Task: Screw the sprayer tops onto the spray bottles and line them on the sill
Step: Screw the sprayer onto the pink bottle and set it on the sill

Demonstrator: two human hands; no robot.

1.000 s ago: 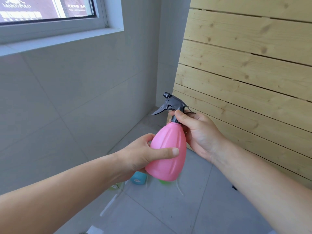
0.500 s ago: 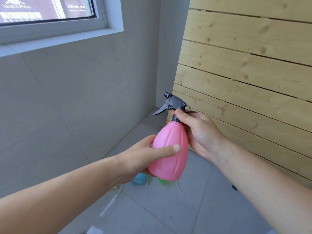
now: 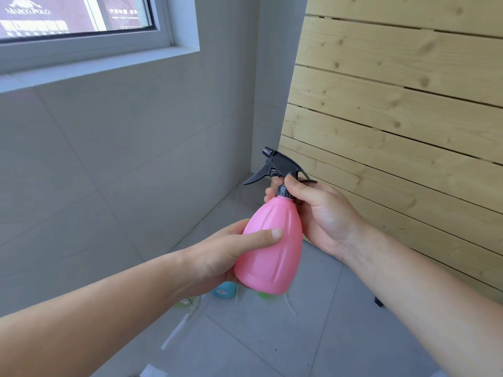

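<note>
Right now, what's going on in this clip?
A person is working on a pink bottle held in mid-air. The left hand grips its body, while the right hand pinches the collar of the black sprayer top sitting on the neck. How tightly it is screwed cannot be told. The bottle is not yet on the sill. A blue bottle lies on the floor below, mostly hidden.

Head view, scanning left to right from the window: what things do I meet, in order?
window sill → left hand → pink spray bottle → right hand, pinching the collar of the black sprayer top → wooden slat panel
</note>
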